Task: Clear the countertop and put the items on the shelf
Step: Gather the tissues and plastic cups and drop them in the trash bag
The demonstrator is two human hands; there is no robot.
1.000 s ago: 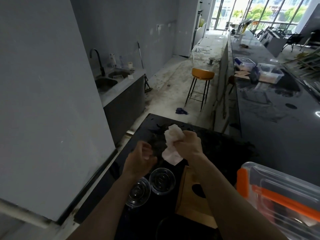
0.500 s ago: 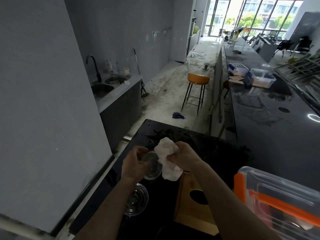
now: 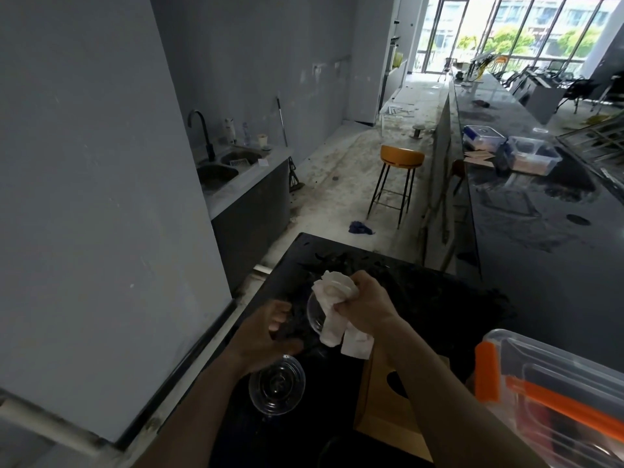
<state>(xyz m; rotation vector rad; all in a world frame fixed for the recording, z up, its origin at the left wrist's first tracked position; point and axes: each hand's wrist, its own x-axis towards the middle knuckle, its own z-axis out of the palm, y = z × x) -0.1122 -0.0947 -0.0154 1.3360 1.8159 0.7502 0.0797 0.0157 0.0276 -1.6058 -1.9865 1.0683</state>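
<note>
My left hand (image 3: 266,336) holds a clear plastic cup (image 3: 313,312) tipped on its side above the black countertop (image 3: 422,292), its mouth turned toward my right hand. My right hand (image 3: 364,305) is closed on a crumpled white paper towel (image 3: 332,295) and presses it into the cup's mouth; loose ends of the towel hang below. A second clear cup (image 3: 277,386) stands upright on the counter just below my left wrist.
A brown cardboard tissue box (image 3: 381,407) lies under my right forearm. A clear bin with orange latches (image 3: 553,393) sits at the right. A grey wall panel (image 3: 101,197) stands close on the left. Beyond are an orange stool (image 3: 400,157) and a long dark counter (image 3: 540,231).
My left hand picked one of the two cups off the counter and tipped it sideways. My right hand brought the paper towel into its mouth. The other cup stayed put.
</note>
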